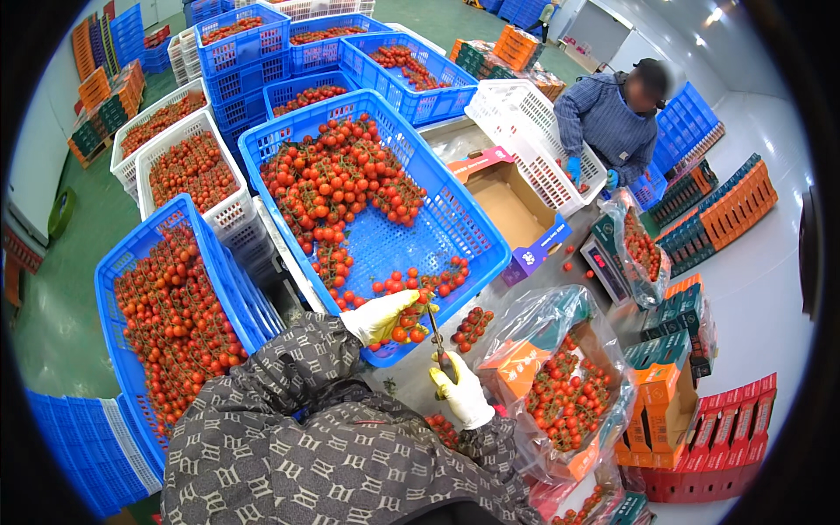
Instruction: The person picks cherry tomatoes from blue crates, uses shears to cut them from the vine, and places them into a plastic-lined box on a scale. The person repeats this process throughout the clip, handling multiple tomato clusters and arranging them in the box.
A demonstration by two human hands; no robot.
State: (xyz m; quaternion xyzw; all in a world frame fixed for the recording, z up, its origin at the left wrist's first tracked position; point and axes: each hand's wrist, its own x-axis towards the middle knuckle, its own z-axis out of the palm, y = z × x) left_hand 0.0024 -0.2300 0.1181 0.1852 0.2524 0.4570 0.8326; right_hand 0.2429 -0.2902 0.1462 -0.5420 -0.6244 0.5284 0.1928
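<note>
My left hand point(382, 316), in a pale yellow-stained glove, holds a cluster of cherry tomatoes point(408, 326) over the near rim of a large blue plastic crate point(459, 230). In my right hand point(461, 388), gloved alike, is a pair of small snips point(436, 335), blades pointing up at the cluster; whether the blades are parted I cannot tell. Vine tomatoes point(335, 177) fill the crate's far and left parts. Just right of the crate, a loose cluster point(472, 329) lies on the metal table. An orange carton lined with clear plastic point(515, 367) holds more tomatoes point(567, 400).
A tilted blue crate of tomatoes point(177, 328) stands at left, with white crates point(190, 174) behind it. Beyond the table are an open cardboard box point(512, 203), a scale point(605, 270) and a co-worker point(607, 125) in blue gloves at a white crate point(531, 118). Cartons point(663, 407) stand at right.
</note>
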